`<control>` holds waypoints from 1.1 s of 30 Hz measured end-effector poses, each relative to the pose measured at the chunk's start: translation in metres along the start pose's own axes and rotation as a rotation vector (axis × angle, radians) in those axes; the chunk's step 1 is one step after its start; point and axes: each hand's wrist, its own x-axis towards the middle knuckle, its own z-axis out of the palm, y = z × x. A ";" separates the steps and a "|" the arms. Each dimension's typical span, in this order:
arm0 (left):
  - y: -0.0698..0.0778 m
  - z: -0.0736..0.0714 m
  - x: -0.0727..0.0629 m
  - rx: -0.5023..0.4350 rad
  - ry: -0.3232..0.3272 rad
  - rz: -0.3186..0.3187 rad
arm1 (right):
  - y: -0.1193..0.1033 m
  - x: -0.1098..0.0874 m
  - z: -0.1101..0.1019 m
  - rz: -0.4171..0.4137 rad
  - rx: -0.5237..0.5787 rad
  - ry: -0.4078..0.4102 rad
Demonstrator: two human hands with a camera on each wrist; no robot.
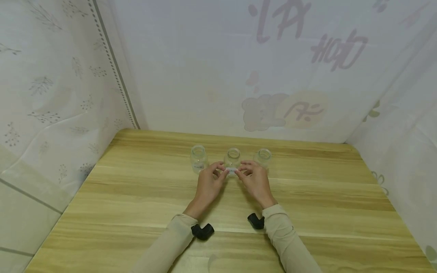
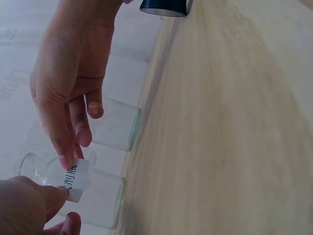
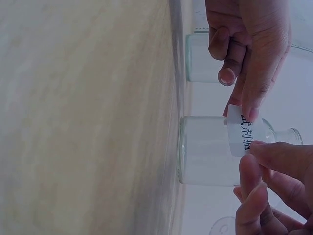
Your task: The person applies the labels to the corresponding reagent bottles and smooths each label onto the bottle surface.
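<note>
Between both hands is a small white label (image 1: pixel 231 171) with dark handwritten characters, lying across the front of the middle clear glass bottle (image 1: pixel 233 161). The left hand (image 1: pixel 209 186) pinches the label's left end, its thumb on the front face, as the right wrist view shows. At the other end the right hand (image 1: pixel 257 185) pinches it with thumb and fingertips. The bottle stands upright and uncapped, its lower front partly hidden by the hands. In the left wrist view the label (image 2: pixel 77 180) sits just below the bottle's shoulder.
A second glass bottle (image 1: pixel 198 157) with a label on its front stands to the left. Another glass bottle (image 1: pixel 264 156) stands to the right, partly behind the right hand. Black bent pieces (image 1: pixel 203 231) sit at both cuffs. Patterned cloth (image 1: pixel 191 76) hangs behind the wooden table (image 1: pixel 136 189).
</note>
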 end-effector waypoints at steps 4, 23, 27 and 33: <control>0.000 0.000 0.000 -0.005 -0.002 0.004 | 0.001 0.000 0.000 -0.005 0.001 0.001; -0.002 0.001 -0.001 -0.016 -0.001 0.007 | 0.003 0.000 0.001 0.002 0.027 0.006; -0.002 0.001 -0.001 -0.013 0.000 0.007 | 0.004 0.000 0.002 -0.002 0.020 0.010; 0.000 0.000 -0.001 -0.001 0.007 0.003 | 0.005 0.001 0.002 -0.030 0.015 0.025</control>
